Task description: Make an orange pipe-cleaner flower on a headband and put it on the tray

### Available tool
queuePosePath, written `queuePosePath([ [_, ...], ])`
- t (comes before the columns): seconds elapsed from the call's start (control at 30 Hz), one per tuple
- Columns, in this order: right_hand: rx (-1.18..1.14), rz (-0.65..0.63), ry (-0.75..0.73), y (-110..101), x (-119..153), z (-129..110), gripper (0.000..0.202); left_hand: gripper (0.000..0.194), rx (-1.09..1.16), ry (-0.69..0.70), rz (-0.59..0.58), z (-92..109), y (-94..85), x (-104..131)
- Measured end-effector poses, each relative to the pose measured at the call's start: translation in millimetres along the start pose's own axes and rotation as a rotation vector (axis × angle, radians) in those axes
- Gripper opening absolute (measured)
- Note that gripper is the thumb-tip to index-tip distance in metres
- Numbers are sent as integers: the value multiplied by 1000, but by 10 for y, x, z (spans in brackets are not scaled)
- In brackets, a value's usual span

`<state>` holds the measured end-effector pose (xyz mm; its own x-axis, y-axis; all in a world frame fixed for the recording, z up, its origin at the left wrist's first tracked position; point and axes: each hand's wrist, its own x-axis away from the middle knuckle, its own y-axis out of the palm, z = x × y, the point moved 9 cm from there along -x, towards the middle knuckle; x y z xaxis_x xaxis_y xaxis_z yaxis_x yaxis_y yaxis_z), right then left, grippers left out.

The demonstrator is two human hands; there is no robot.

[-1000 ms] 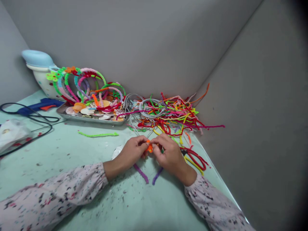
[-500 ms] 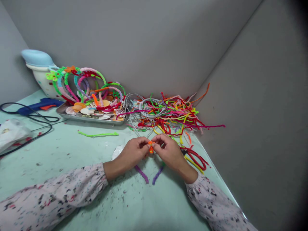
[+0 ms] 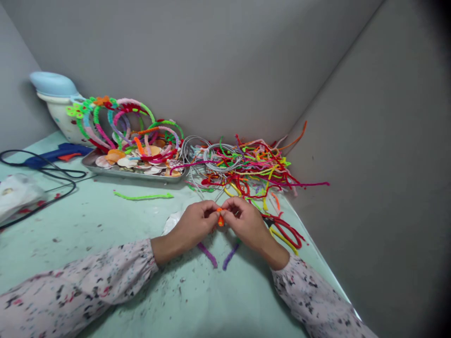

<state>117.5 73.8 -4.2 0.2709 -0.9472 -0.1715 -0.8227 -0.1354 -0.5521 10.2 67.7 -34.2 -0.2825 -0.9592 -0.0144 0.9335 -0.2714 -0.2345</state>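
Observation:
My left hand (image 3: 198,220) and my right hand (image 3: 246,221) meet at the middle of the table, both closed in a pinch. Between their fingertips is a small piece of orange pipe cleaner (image 3: 221,219), its upper part covered by the fingers. Two purple pipe cleaner ends (image 3: 208,256) stick out below the hands; whether they join to anything behind the hands is hidden. A crumpled white piece (image 3: 172,222) lies behind my left wrist. Red-handled scissors or pliers (image 3: 287,230) rest beside my right hand, partly covered by it.
A metal tray (image 3: 136,174) holds shells and pipe-cleaner headbands. Right of it lie coiled grey wire (image 3: 222,158) and a tangle of pipe cleaners (image 3: 268,162). A green pipe cleaner (image 3: 143,196), a blue glue gun (image 3: 58,154) with black cord and a blue-lidded container (image 3: 61,110) are at left.
Both hands stay almost in place, still pinching the orange piece. Its visible end has shifted very slightly between the fingertips.

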Motion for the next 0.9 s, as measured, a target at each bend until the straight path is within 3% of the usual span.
queuePosePath([
  [0.17, -69, -30, 19, 18, -4, 2, 8, 17, -17, 3, 7, -8, -8, -4],
  [0.9, 73, 11, 66, 9, -13, 58, 12, 21, -255, 169, 21, 102, 8, 50],
])
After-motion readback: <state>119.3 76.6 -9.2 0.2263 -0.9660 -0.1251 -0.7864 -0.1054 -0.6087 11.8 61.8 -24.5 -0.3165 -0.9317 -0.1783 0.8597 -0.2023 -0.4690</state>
